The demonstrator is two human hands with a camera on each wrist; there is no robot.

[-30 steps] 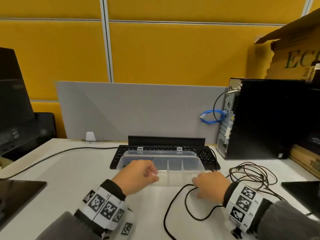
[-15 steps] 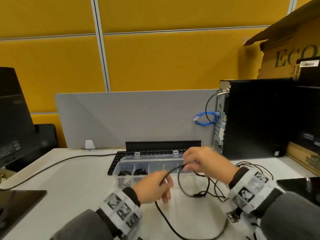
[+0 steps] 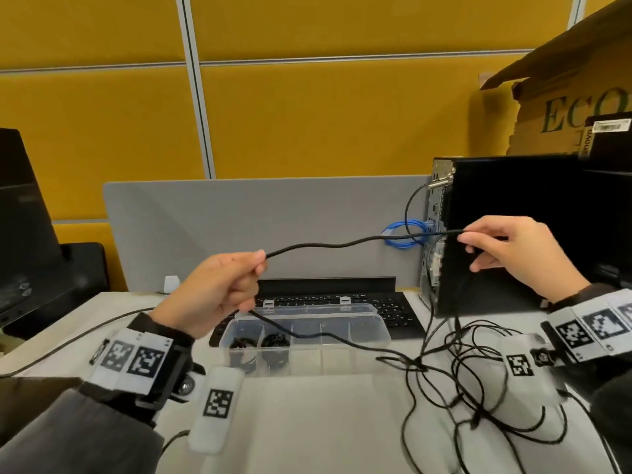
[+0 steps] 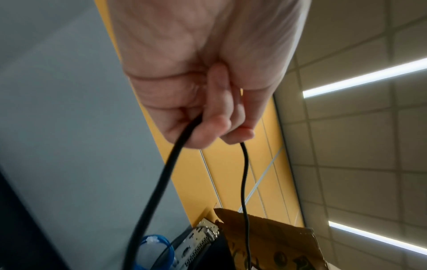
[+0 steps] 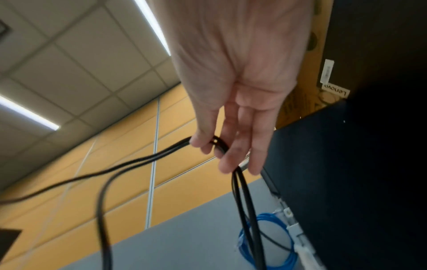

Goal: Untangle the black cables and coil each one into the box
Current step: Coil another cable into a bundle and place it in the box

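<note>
A black cable (image 3: 345,243) stretches in the air between both hands, above the desk. My left hand (image 3: 219,292) grips it in a fist, the cable (image 4: 161,182) running out below the curled fingers. My right hand (image 3: 506,254) pinches the other stretch by thumb and fingertips in front of the computer tower; the cable (image 5: 245,201) hangs doubled from those fingers. From both hands it drops into a tangle of black cables (image 3: 478,381) on the desk at the right. The clear compartment box (image 3: 362,331) stands open at mid-desk, with two coiled cables (image 3: 260,342) in its left compartments.
A black keyboard (image 3: 386,309) lies behind the box. The black computer tower (image 3: 506,230) stands at the right with a blue cable loop (image 3: 403,234) at its back. A grey divider (image 3: 239,227), monitors at left, and a cardboard box (image 3: 564,97) at top right surround the desk.
Both hands rose from the desk by the box, took hold of a black cable and pulled apart, stretching it in the air between them. The camera tilted upward.
</note>
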